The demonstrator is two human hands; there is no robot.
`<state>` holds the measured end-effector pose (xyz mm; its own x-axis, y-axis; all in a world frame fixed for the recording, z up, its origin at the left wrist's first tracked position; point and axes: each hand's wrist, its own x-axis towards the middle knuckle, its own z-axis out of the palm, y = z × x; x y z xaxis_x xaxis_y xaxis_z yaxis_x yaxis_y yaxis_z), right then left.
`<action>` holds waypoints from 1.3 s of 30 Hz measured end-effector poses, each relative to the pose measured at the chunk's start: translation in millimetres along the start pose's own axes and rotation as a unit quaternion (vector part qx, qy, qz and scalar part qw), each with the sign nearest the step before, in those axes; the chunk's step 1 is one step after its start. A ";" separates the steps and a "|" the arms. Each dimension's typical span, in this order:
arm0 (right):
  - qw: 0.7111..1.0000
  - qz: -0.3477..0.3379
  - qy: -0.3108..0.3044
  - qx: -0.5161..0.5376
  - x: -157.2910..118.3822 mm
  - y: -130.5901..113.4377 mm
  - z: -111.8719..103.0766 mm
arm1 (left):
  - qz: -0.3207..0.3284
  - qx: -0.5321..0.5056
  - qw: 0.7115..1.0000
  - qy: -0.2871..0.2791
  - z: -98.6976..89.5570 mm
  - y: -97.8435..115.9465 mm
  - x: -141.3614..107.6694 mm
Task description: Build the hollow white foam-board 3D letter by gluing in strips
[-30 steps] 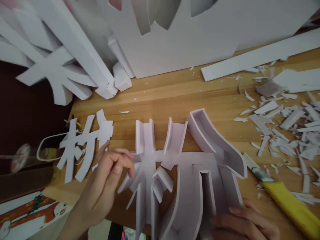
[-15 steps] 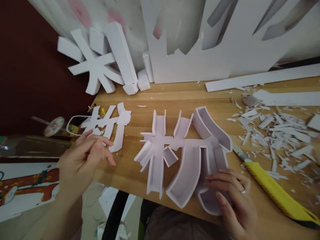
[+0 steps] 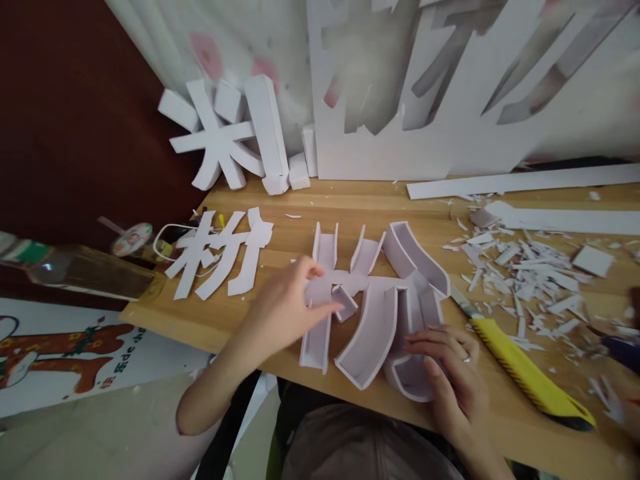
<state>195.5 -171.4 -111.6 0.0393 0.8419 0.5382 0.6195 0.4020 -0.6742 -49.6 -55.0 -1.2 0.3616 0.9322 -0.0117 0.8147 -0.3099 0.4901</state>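
A white foam character with raised side walls (image 3: 370, 333) lies on the wooden table, open side up. Over its left part reaches my left hand (image 3: 290, 300), thumb and fingers apart near a small walled corner piece (image 3: 345, 303), nothing visible between them. My right hand (image 3: 445, 367) rests at the character's lower right, fingers spread loosely against the wall there. A yellow utility knife (image 3: 530, 370) lies to the right of my right hand. Left of the walled character is a flat white character cutout (image 3: 215, 250).
White scraps (image 3: 530, 267) are scattered at the right beside long foam strips (image 3: 565, 219). Finished foam shapes (image 3: 220, 140) and a cut-out foam sheet (image 3: 385, 157) stand at the back. A bottle (image 3: 90, 270) and a lidded cup (image 3: 133, 240) are at the left edge.
My left hand has moved right, from beside the flat cutout to over the walled character. My right hand stays at the lower right. The camera view has shifted a little.
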 end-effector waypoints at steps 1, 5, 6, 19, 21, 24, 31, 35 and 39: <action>1.000 -0.002 -0.001 0.000 0.2 0.1 -0.1 | 0.026 0.005 0.998 -0.051 7.9 5.8 2.3; 1.000 -0.001 0.002 0.006 0.0 -0.6 -0.3 | 0.053 0.032 0.991 -0.116 31.2 12.8 13.2; 1.000 0.001 0.004 0.009 -0.5 -1.1 -0.4 | 0.050 0.040 0.990 -0.123 34.3 13.2 15.6; 0.999 0.027 0.026 0.027 -0.2 -7.5 1.5 | -0.003 0.178 0.977 -0.119 68.8 36.9 27.5; 0.999 0.025 0.025 0.027 -0.7 -7.2 1.7 | -0.013 0.183 0.976 -0.113 70.5 34.4 27.3; 0.999 0.028 0.025 0.028 -1.4 -6.9 1.4 | -0.024 0.180 0.978 -0.105 72.3 31.6 26.9; 0.999 0.030 0.021 0.027 -1.3 -6.0 0.3 | -0.039 0.145 0.984 -0.090 74.7 30.1 27.0; 0.999 0.021 0.024 0.025 -1.8 -4.7 1.7 | -0.039 0.101 0.990 -0.086 74.2 26.6 24.6; 1.000 0.009 0.022 0.020 -1.9 -3.2 2.6 | -0.029 0.027 0.994 -0.103 51.1 21.9 19.3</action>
<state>191.5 -173.4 -111.8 0.0852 0.8331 0.5466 0.5873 0.4011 -0.7029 -1.6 -53.3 -35.2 0.3938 0.8928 -0.2188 0.8577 -0.2712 0.4369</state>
